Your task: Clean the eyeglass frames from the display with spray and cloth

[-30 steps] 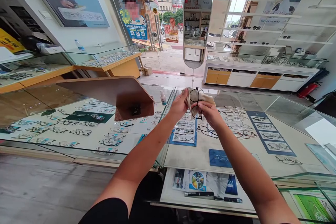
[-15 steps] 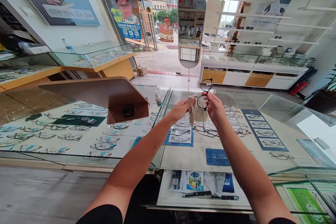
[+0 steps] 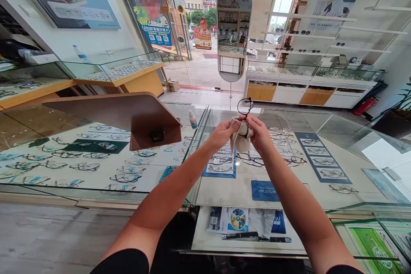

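Note:
Both my hands are raised over a glass display counter (image 3: 321, 197). My right hand (image 3: 259, 133) grips a pair of black-framed glasses (image 3: 245, 106) held upright, one lens sticking up above my fingers. My left hand (image 3: 222, 134) pinches a pale cleaning cloth (image 3: 239, 140) against the lower lens, and the cloth hangs down between the two hands. The lower part of the glasses is hidden by the cloth and my fingers.
The counter holds rows of spectacle frames (image 3: 250, 160) under glass. A tilted brown board (image 3: 128, 113) stands on the left case, with a small white bottle (image 3: 192, 119) beside it. Pens (image 3: 257, 236) and leaflets lie on a lower shelf. An oval mirror (image 3: 233, 30) stands ahead.
The glasses turned from lying across my hands to upright. Both hands drew closer together and the cloth is now bunched around the lower lens.

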Motion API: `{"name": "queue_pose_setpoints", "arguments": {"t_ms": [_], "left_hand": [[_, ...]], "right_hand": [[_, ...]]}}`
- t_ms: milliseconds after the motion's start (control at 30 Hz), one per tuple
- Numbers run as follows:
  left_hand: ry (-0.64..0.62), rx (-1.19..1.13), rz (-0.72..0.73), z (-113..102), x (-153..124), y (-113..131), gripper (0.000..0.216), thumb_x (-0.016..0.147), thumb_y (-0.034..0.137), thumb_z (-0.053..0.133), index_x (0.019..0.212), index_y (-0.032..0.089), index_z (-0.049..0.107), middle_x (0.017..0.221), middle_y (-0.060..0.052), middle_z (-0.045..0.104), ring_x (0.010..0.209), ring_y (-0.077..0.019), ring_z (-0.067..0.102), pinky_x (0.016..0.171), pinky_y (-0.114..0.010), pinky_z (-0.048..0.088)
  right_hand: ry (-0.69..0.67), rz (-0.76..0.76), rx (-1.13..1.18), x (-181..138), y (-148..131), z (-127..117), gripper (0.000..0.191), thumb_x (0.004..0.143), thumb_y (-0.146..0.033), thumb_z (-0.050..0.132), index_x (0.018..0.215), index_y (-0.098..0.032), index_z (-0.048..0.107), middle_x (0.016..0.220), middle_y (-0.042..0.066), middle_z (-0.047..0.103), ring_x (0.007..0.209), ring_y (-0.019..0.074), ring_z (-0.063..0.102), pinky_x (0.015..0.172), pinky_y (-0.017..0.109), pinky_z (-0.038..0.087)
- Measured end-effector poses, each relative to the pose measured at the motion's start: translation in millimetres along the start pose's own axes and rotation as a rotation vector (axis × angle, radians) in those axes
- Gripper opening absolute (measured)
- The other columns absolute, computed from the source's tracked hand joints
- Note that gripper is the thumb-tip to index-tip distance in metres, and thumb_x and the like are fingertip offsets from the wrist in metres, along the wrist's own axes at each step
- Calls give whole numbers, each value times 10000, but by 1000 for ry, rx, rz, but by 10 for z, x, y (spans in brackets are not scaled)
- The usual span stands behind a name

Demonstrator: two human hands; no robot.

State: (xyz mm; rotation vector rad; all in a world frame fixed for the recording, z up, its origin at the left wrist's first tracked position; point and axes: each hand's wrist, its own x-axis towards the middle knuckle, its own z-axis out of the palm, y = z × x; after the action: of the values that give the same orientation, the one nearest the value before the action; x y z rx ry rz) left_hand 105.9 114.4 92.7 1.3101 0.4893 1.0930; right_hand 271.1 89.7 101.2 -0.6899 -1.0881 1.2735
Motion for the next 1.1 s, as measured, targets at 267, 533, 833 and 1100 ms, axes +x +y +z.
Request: {"name": "queue_pose_setpoints", "arguments": {"t_ms": [267,533,833,1100], "left_hand": [[-110,13,-74,-6,-82,94,604,744,495,1004,1208,171,794,991,-68,787,898,-192,710,812,-278,549],[65,-38,33,80,-1,-39,643,728,618,976,1165,188,781,926,-33,782,879,-174,725,817,-268,567],[33,-28,-18,56,-34,-20,596,758,599,967,1133,177,775,896,-31,760,822,-156,696,745,-249,550],[200,-67,61,109,2,-62,565,815,632,904,1108,165,780,852,-23,754,806,-167,711,731,-261,561]], "right_hand": [[58,54,29,29,23,-55,394,774,-578,891,993,-256,830,878,26,781,748,196,641,655,315,499],[-25,35,37,-8,88,32,401,787,-606,911,977,-264,821,892,9,782,780,182,655,702,302,515],[39,24,42,28,108,6,441,775,-621,908,1033,-272,831,955,23,817,846,207,706,736,319,539],[24,41,1,-23,125,120,445,753,-634,909,986,-262,835,930,18,798,755,182,634,674,320,494]]}}
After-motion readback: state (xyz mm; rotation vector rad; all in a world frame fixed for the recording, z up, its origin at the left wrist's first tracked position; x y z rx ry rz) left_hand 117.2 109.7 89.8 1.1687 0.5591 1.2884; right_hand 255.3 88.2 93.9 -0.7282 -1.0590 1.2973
